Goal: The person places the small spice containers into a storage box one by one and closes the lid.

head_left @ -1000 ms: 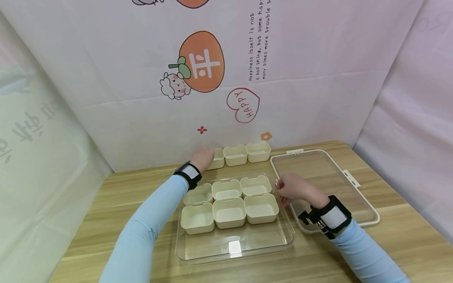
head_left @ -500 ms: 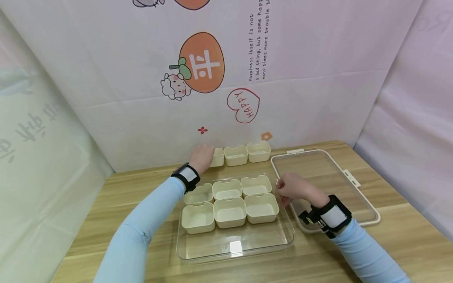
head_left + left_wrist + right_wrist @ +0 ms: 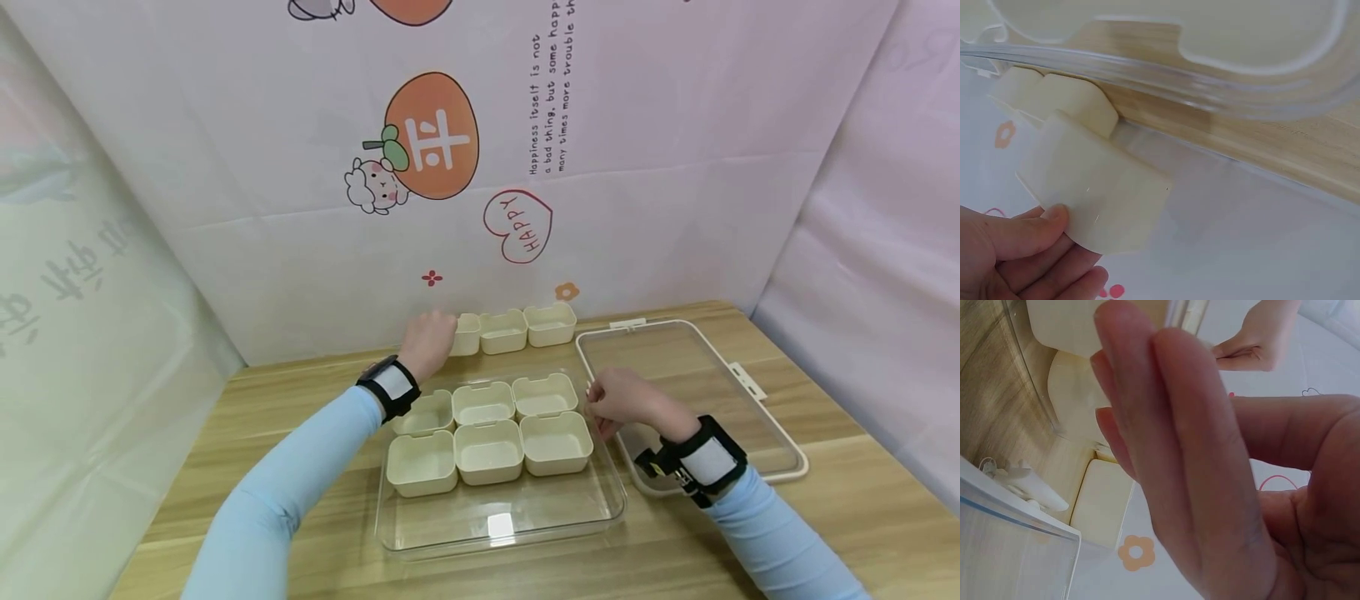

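At the back of the table my left hand (image 3: 428,345) pinches a small cream storage bin (image 3: 1100,187) between thumb and fingers. That bin (image 3: 467,335) is tilted in the left wrist view and partly covered by the hand in the head view. Two like bins (image 3: 503,332) stand right of it by the backdrop. Several more cream bins (image 3: 489,454) sit in two rows inside a clear plastic tray (image 3: 442,540). My right hand (image 3: 630,400) is at the tray's right wall, fingers (image 3: 1204,444) fairly straight, with nothing seen held; its contact with the wall is unclear.
A clear lid (image 3: 675,358) with a white rim and clips lies right of the tray on the wooden table (image 3: 225,467). A printed white backdrop (image 3: 300,275) rises directly behind the table, with cloth on both sides.
My left hand has shifted slightly, and its forearm has swung to the left. The right hand, tray and lid stay in place; the head view shifts slightly.
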The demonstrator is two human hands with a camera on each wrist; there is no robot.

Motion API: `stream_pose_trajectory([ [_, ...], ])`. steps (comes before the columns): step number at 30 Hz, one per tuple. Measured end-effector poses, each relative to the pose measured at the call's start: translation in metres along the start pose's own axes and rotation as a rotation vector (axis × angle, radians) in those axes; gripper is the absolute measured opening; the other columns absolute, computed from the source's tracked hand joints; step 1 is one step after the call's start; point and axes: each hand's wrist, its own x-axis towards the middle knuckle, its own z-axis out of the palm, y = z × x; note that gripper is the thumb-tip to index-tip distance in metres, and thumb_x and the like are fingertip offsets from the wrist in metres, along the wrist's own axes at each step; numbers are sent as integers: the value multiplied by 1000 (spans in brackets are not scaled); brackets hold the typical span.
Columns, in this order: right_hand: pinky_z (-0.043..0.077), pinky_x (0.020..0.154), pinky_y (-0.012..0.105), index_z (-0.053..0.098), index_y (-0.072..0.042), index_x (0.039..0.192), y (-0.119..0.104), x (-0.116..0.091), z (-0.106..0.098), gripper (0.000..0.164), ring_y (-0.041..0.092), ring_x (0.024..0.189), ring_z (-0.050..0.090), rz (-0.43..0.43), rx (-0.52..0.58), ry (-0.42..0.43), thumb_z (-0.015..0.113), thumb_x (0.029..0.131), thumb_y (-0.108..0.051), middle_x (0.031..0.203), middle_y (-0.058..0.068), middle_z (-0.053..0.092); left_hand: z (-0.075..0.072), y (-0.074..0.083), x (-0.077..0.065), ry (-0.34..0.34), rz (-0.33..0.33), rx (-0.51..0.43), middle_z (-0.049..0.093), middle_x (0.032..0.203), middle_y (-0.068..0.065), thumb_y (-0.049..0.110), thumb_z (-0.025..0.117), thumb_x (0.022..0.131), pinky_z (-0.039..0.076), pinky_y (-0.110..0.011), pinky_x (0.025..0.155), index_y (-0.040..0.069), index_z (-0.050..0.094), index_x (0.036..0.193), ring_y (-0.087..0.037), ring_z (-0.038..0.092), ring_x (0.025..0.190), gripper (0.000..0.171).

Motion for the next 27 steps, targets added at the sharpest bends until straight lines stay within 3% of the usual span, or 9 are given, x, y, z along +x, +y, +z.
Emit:
stream_pose_trajectory([
  [15, 57, 57, 31, 64, 7, 82, 3, 1, 1, 14, 21, 55, 68, -15, 31, -11, 53, 86, -1, 64, 11, 67, -17, 12, -24, 111, 55, 41, 65, 74, -9, -5, 54, 86, 49, -34, 46, 3, 69, 80, -22, 63, 63, 19],
  [27, 57, 56, 31, 64, 7, 80, 4, 3, 1, 14, 20, 55, 69, -13, 25, -13, 53, 85, -1, 63, 11, 67, -24, 16, -50, 158, 111, 32, 57, 60, -4, -8, 54, 80, 29, -23, 38, 6, 62, 67, -11, 39, 48, 21],
])
